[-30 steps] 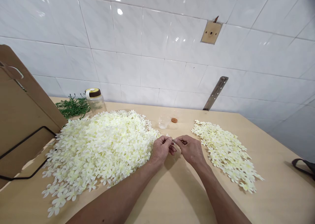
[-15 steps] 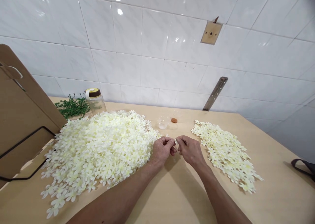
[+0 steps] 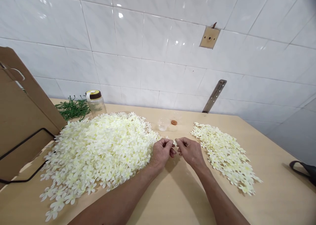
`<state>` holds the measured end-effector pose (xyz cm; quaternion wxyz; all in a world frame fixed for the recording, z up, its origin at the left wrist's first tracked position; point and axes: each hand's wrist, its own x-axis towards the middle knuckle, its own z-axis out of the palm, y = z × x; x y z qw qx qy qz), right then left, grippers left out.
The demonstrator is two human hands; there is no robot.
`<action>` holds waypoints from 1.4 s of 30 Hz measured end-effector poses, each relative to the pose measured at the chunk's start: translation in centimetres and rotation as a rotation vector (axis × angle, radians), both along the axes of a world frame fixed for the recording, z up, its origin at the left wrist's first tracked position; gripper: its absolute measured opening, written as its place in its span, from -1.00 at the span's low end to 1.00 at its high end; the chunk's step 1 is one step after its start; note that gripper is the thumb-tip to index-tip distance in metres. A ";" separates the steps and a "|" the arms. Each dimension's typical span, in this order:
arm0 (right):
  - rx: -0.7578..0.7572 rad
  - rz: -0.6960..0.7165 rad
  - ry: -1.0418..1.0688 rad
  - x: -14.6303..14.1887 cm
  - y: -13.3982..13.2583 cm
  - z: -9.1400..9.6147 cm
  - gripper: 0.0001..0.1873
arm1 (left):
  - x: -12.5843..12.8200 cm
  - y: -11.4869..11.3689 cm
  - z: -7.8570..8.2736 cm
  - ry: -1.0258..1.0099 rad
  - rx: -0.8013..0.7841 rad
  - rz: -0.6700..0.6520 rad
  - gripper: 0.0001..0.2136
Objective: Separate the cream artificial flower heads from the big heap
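My left hand (image 3: 162,152) is closed in a pinch at the right edge of a large heap of pale cream artificial flowers (image 3: 106,146). Facing it, my right hand (image 3: 191,151) pinches a small artificial flower (image 3: 174,142) between thumb and forefinger. The fingertips of both hands almost meet at this flower. Whatever the left fingertips hold is too small to make out. To the right of my right hand lies a smaller, flatter spread of the same flowers (image 3: 224,152).
Behind my hands stand a small clear cup (image 3: 162,125) and a round brown piece (image 3: 174,122). A lidded bottle (image 3: 96,103), green plastic stems (image 3: 72,109) and a cardboard box (image 3: 24,103) are at left. A metal bracket (image 3: 214,96) leans at the tiled wall. A black strap (image 3: 302,168) lies at right.
The hands stay in nearly the same place, their fingertips shifting slightly around the small flower. The view has tilted a little. Both flower piles look unchanged.
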<state>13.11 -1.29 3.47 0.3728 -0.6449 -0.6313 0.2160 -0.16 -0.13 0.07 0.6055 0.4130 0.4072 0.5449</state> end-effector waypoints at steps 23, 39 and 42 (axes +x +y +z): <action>-0.130 -0.066 0.477 0.9 1.1 -1.1 -0.54 | 0.1 0.1 -0.3 0.007 -0.008 0.009 -0.81; 0.042 0.260 0.377 -1.7 -0.9 1.4 -0.53 | 0.1 -0.8 0.4 0.296 0.103 -0.118 -0.81; 0.184 0.212 0.172 -1.9 -1.3 1.4 -0.55 | 0.1 -0.9 0.5 0.230 0.100 -0.076 -0.81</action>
